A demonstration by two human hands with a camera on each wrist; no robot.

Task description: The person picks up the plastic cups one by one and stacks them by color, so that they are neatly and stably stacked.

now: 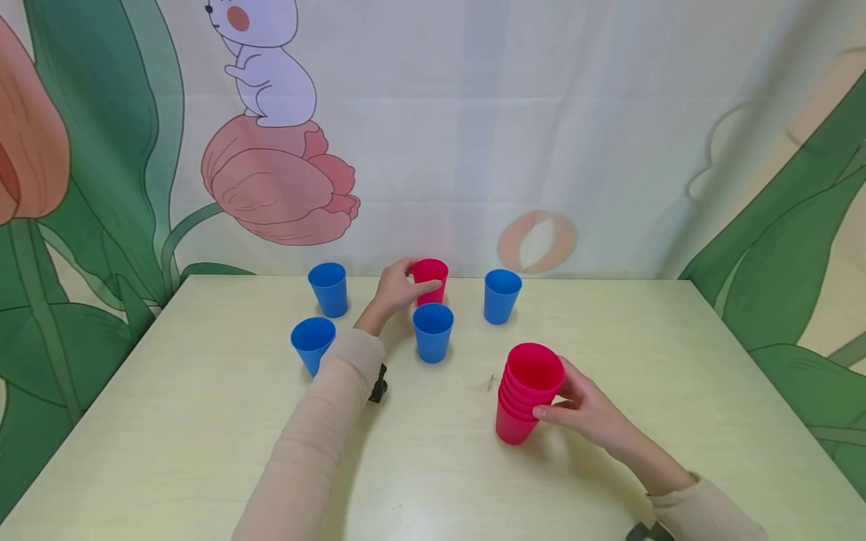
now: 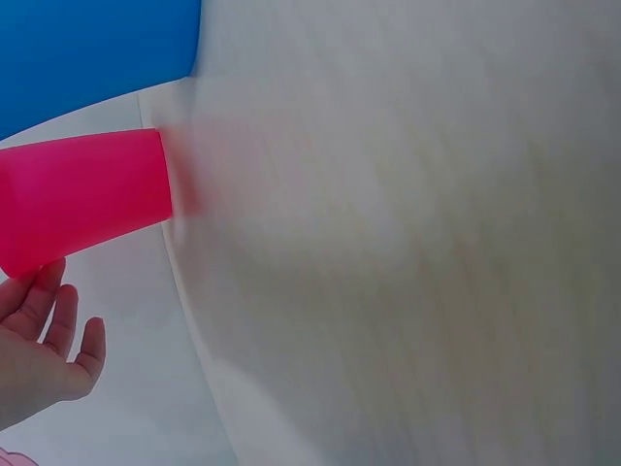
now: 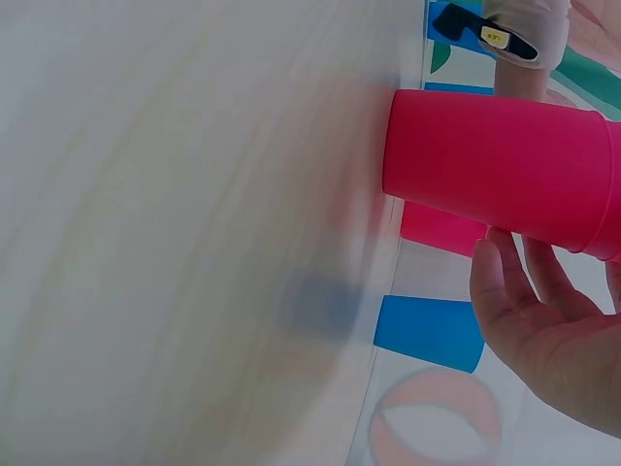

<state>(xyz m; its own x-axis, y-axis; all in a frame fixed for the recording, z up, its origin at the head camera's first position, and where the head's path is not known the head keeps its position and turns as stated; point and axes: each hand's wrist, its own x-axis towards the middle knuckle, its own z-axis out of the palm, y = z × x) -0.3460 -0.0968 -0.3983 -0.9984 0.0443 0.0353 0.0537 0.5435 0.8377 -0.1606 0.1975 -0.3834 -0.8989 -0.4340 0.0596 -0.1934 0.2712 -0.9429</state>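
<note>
A pale table (image 1: pixel 203 436) fills the lower frame; four blue cups (image 1: pixel 433 336) stand mid-frame. A red cup (image 1: pixel 431 269) stands near centre.

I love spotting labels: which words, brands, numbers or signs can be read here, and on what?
No text can be read.
Yellow label on the dark band at the left sleeve: marks too small and blurred.
Red cups and blue cups: no lettering visible.
Pink ring on the backdrop: cannot tell if a letter.

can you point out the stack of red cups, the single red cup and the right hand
stack of red cups (image 1: pixel 523 400): head view, outer wall
single red cup (image 2: pixel 87 192): left wrist view, side wall
right hand (image 1: pixel 587 409): head view, back of the hand
</note>
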